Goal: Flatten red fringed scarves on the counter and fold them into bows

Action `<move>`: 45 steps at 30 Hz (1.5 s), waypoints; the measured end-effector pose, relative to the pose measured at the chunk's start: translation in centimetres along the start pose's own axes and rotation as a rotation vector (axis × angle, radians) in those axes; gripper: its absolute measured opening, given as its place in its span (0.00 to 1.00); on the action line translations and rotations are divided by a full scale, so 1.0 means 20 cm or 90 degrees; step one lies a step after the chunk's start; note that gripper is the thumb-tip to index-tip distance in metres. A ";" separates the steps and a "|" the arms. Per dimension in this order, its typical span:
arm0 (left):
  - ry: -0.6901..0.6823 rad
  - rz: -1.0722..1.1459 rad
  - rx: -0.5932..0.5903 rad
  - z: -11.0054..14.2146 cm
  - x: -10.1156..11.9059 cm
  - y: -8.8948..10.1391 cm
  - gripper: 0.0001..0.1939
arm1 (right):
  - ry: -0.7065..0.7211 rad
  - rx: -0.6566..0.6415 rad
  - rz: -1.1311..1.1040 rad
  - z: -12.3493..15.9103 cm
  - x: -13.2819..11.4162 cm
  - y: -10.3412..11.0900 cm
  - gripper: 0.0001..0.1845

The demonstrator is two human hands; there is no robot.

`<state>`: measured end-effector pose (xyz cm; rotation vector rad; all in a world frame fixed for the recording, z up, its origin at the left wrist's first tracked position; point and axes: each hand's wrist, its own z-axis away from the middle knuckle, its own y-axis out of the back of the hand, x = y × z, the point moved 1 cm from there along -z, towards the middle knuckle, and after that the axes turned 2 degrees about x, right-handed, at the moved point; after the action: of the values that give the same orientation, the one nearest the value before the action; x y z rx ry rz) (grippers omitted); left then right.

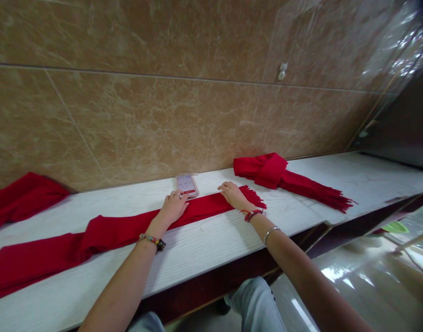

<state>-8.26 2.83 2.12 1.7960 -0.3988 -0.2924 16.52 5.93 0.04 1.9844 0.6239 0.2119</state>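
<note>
Your left hand point(174, 207) and right hand point(235, 194), fingers bent, grip indeterminable, rest on the red scarf point(206, 207), flat between them, not yet at its bunched section point(97, 235).

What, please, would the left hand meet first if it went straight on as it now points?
Most likely the flat, pale, rectangular phone; the left hand is close by its near edge, though whether they touch is unclear.

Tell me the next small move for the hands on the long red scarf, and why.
I'd probably slide the left hand to the rumpled fold and smooth it, leaving the right hand near the fringe: the scarf lies fairly flat between the hands but bunches up farther left.
</note>
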 end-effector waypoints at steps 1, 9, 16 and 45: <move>0.000 -0.007 0.017 0.01 0.03 0.01 0.18 | 0.003 0.025 -0.004 0.00 -0.01 0.01 0.14; -0.091 0.035 -0.017 0.13 0.16 -0.04 0.24 | 0.155 -0.053 -0.056 0.06 -0.20 -0.01 0.19; -0.064 0.058 -0.190 0.21 0.02 0.00 0.26 | 0.063 -0.132 0.007 0.09 -0.14 0.01 0.22; 0.026 0.086 -0.193 0.22 0.02 0.01 0.33 | -0.132 -0.038 0.114 0.25 0.29 0.11 0.23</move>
<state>-9.71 -1.29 1.10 1.4683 -0.4217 -0.2084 24.12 4.24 -1.13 1.9737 0.3045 0.1300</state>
